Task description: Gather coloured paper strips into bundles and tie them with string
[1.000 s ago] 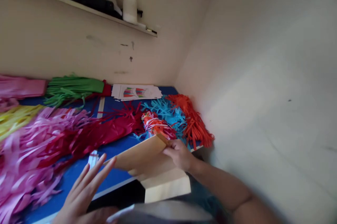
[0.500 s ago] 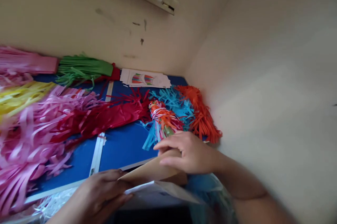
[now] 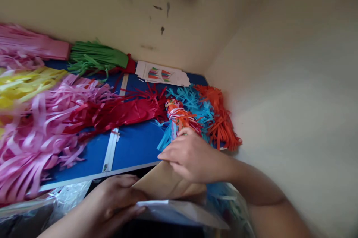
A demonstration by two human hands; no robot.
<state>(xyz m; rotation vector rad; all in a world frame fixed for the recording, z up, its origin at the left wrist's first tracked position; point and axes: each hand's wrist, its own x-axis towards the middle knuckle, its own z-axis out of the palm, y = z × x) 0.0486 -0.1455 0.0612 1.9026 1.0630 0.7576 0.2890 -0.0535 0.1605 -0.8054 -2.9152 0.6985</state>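
My left hand (image 3: pixel 117 199) is closed on the left side of a folded brown paper piece (image 3: pixel 165 182), perhaps an envelope or bag. Its fingertips also touch a white paper sheet (image 3: pixel 179 212) in front of the brown one. At the brown paper's upper edge, my right hand (image 3: pixel 192 156) pinches with thumb and fingers. Whatever may lie inside the fold is hidden. Just beyond the right hand is a bundle of multicoloured paper strips (image 3: pixel 181 115) on the blue table (image 3: pixel 131 148).
Pink fringes (image 3: pixel 39 130), yellow fringes (image 3: pixel 30 85), green fringes (image 3: pixel 97 55), red fringes (image 3: pixel 131 111), light-blue fringes (image 3: pixel 192 100) and orange fringes (image 3: pixel 218 107) cover much of the table. Printed cards (image 3: pixel 162 74) lie by the wall. Clear plastic bags (image 3: pixel 69 197) sit below the front edge.
My right hand has closed from a looser, spread grasp into a pinch on the brown paper's top edge. The view has tilted down and shifted left.
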